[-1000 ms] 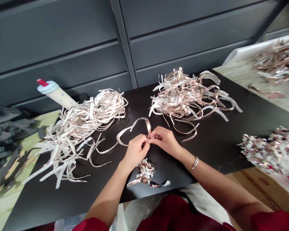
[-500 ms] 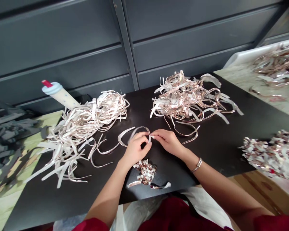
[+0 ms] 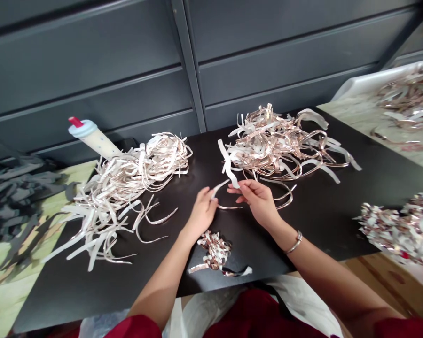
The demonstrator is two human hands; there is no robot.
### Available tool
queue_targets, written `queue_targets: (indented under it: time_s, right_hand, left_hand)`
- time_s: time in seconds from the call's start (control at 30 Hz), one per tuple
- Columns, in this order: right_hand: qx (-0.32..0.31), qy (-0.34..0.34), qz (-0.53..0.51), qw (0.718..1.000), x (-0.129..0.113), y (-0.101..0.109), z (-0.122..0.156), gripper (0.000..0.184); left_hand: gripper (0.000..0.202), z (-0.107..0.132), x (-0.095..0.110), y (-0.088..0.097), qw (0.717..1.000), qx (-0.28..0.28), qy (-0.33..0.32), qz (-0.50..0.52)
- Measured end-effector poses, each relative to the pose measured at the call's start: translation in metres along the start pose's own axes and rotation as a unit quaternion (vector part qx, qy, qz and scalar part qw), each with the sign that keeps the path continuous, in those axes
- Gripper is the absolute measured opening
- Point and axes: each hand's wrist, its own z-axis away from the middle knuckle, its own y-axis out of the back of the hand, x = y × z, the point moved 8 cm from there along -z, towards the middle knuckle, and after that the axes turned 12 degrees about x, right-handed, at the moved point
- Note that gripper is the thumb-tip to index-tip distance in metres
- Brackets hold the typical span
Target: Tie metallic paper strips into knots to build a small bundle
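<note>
My left hand (image 3: pixel 201 211) is closed, pinching the end of a narrow pale strip (image 3: pixel 220 186) between thumb and fingers. To its right, my right hand (image 3: pixel 258 199) grips a wavy white strip (image 3: pixel 228 162), which sticks up and leftward from the fingertips. A small gap separates the two hands, and a thin shiny strip curves along the table between them. Below my left hand lies a little heap of short white and rose-gold pieces (image 3: pixel 215 249). Beyond my right hand is a tangled pile of rose-gold and white strips (image 3: pixel 273 141).
Another pile of pale strips (image 3: pixel 141 176) spreads over the left of the black table (image 3: pixel 127 286). Behind it leans a cup with a red straw (image 3: pixel 95 138). Dark scraps (image 3: pixel 14 202) lie far left; shiny cut pieces (image 3: pixel 402 230) are heaped at right. Grey panels (image 3: pixel 109 51) stand behind.
My hands have moved apart from where they met at a looped strip. The right hand now holds up a wavy white strip. The loop beside my left hand has gone.
</note>
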Motion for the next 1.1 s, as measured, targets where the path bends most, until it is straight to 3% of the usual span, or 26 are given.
queue_targets:
  time_s: [0.07, 0.17, 0.27, 0.37, 0.43, 0.5, 0.67, 0.97, 1.1]
  right_hand:
    - [-0.02, 0.008, 0.032, 0.999, 0.003, -0.005, 0.004, 0.023]
    - [-0.058, 0.064, 0.117, 0.989, 0.005, -0.015, 0.012, 0.021]
    - [-0.127, 0.199, 0.203, 0.95, -0.002, -0.032, 0.027, 0.021]
    - [-0.19, 0.316, 0.242, 0.897, -0.01, -0.046, 0.044, 0.025]
    - [-0.19, 0.356, 0.263, 0.876, -0.013, -0.047, 0.049, 0.023]
    - [-0.191, 0.383, 0.283, 0.858, -0.014, -0.048, 0.052, 0.023]
    - [-0.275, 0.405, 0.313, 0.814, -0.012, -0.057, 0.062, 0.04]
    - [-0.282, 0.298, 0.259, 0.875, -0.01, -0.044, 0.046, 0.053]
    - [-0.297, 0.314, 0.264, 0.862, -0.007, -0.05, 0.051, 0.057]
  left_hand:
    - [0.035, 0.001, 0.01, -0.004, 0.993, 0.01, 0.01, 0.115]
    - [0.045, 0.003, 0.0, -0.001, 0.948, 0.025, 0.131, 0.289]
    - [0.053, 0.009, -0.005, -0.011, 0.88, -0.075, 0.232, 0.407]
    - [0.051, 0.014, 0.0, -0.012, 0.867, -0.141, 0.239, 0.414]
    - [0.051, 0.015, 0.004, -0.011, 0.867, -0.157, 0.235, 0.411]
    - [0.048, 0.015, 0.006, -0.009, 0.863, -0.16, 0.239, 0.416]
    - [0.051, 0.015, 0.002, -0.005, 0.851, -0.135, 0.273, 0.428]
    - [0.047, 0.016, 0.001, -0.009, 0.839, -0.217, 0.234, 0.44]
    - [0.059, 0.01, -0.005, -0.004, 0.847, -0.099, 0.256, 0.454]
